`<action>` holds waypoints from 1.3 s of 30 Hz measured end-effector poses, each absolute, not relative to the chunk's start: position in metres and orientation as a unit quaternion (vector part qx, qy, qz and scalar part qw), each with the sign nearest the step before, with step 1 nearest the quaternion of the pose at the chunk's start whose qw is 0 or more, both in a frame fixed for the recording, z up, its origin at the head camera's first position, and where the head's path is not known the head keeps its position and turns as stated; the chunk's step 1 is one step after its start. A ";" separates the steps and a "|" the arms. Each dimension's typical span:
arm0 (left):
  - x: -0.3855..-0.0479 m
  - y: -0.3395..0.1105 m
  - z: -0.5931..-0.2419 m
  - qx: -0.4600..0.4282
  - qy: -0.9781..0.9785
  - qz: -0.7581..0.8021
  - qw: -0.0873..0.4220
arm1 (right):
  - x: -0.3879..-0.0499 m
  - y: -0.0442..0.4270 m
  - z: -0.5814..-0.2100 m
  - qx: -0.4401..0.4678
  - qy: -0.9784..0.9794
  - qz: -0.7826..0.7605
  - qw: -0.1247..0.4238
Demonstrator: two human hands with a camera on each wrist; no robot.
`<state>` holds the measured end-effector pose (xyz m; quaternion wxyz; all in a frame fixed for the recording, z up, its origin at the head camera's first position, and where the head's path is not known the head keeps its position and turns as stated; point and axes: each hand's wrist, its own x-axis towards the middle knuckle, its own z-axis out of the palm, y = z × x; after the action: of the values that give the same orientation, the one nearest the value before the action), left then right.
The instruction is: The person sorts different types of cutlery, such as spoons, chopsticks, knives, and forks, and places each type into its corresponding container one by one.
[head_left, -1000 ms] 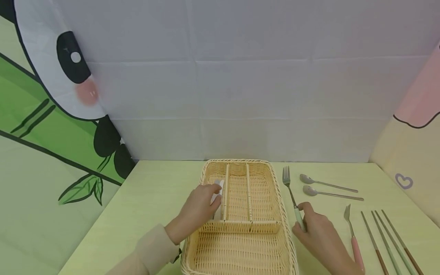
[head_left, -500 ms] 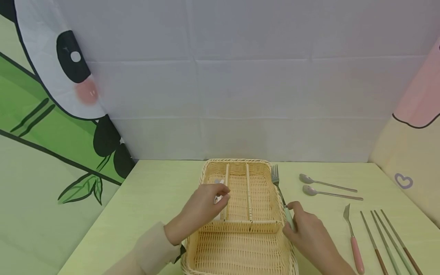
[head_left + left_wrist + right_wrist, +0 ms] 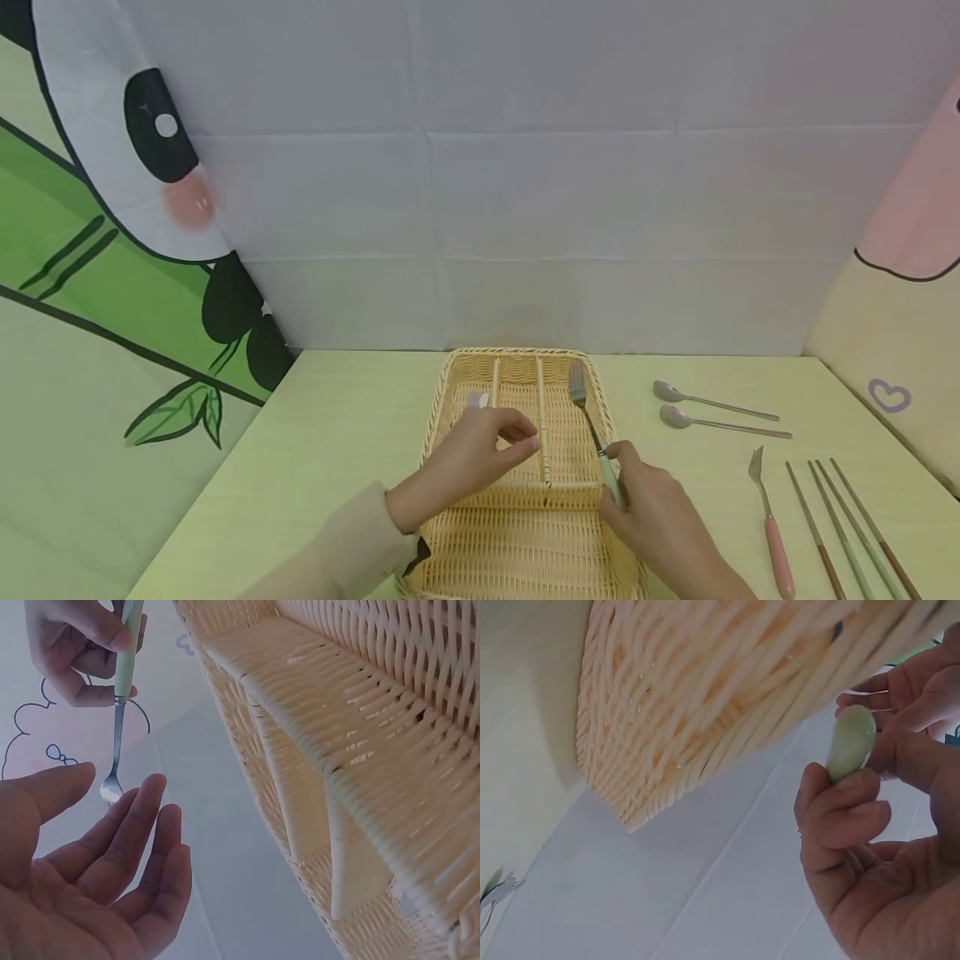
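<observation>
My right hand (image 3: 663,512) pinches a fork by its pale green handle (image 3: 611,481). The fork's metal tines (image 3: 577,385) point away, over the right-hand compartment of a wicker basket (image 3: 525,550). In the right wrist view the green handle end (image 3: 851,742) sticks out between thumb and fingers. My left hand (image 3: 480,454) hovers above the basket's dividers, fingers loosely bent and holding nothing; the left wrist view shows that hand (image 3: 112,877) with thumb and fingers apart. Light-coloured utensil ends (image 3: 478,400) show in the left compartment, partly hidden by the left hand.
Right of the basket lie two spoons (image 3: 678,417), a pink-handled fork (image 3: 776,542) and several chopsticks (image 3: 862,517) on the pale table (image 3: 360,417). A grey-white cloth backdrop (image 3: 525,208) rises behind.
My right hand has carried the green-handled fork left, from the table beside the basket to over its right compartment. The left hand has moved right, away from the left compartment.
</observation>
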<state>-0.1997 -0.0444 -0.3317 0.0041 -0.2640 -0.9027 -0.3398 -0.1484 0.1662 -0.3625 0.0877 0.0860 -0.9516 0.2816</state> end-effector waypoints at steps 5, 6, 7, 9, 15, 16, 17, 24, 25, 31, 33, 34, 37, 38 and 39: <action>-0.200 -0.035 -0.335 -0.267 -0.892 -0.364 -0.020 | -0.148 0.160 -0.363 0.089 -0.950 0.285 0.085; -0.200 -0.033 -0.336 -0.270 -0.890 -0.368 -0.021 | -0.148 0.158 -0.363 0.090 -0.951 0.284 0.086; -0.200 -0.032 -0.336 -0.271 -0.887 -0.373 -0.021 | -0.148 0.157 -0.363 0.091 -0.950 0.285 0.087; -0.201 -0.029 -0.338 -0.273 -0.884 -0.379 -0.019 | -0.148 0.155 -0.364 0.095 -0.950 0.285 0.091; -0.203 -0.024 -0.341 -0.266 -0.878 -0.399 -0.021 | -0.147 0.150 -0.365 0.105 -0.948 0.285 0.097; -0.204 -0.024 -0.342 -0.263 -0.877 -0.401 -0.022 | -0.147 0.150 -0.365 0.106 -0.948 0.286 0.097; -0.204 -0.024 -0.342 -0.262 -0.877 -0.402 -0.022 | -0.147 0.149 -0.365 0.107 -0.947 0.286 0.097; -0.207 -0.023 -0.345 -0.258 -0.873 -0.414 -0.023 | -0.148 0.147 -0.369 0.121 -0.946 0.281 0.104; -0.207 -0.023 -0.345 -0.257 -0.872 -0.415 -0.023 | -0.148 0.147 -0.370 0.125 -0.946 0.281 0.106; -0.206 -0.022 -0.346 -0.249 -0.871 -0.422 -0.025 | -0.148 0.146 -0.372 0.137 -0.944 0.278 0.113; -0.207 -0.021 -0.346 -0.247 -0.870 -0.426 -0.027 | -0.147 0.146 -0.372 0.137 -0.944 0.278 0.110; -0.207 -0.021 -0.346 -0.246 -0.869 -0.429 -0.028 | -0.147 0.145 -0.372 0.137 -0.944 0.280 0.109; -0.207 -0.020 -0.346 -0.238 -0.866 -0.438 -0.034 | -0.147 0.145 -0.372 0.140 -0.942 0.285 0.107; -0.207 -0.020 -0.346 -0.235 -0.865 -0.442 -0.036 | -0.147 0.145 -0.373 0.141 -0.942 0.286 0.108; -0.207 -0.020 -0.347 -0.233 -0.864 -0.445 -0.038 | -0.147 0.145 -0.373 0.144 -0.941 0.286 0.109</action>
<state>-0.2069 -0.0197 -0.3467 -0.0376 -0.2334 -0.8635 -0.4454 -0.1470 0.1445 -0.3728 0.1094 0.1443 -0.9411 0.2856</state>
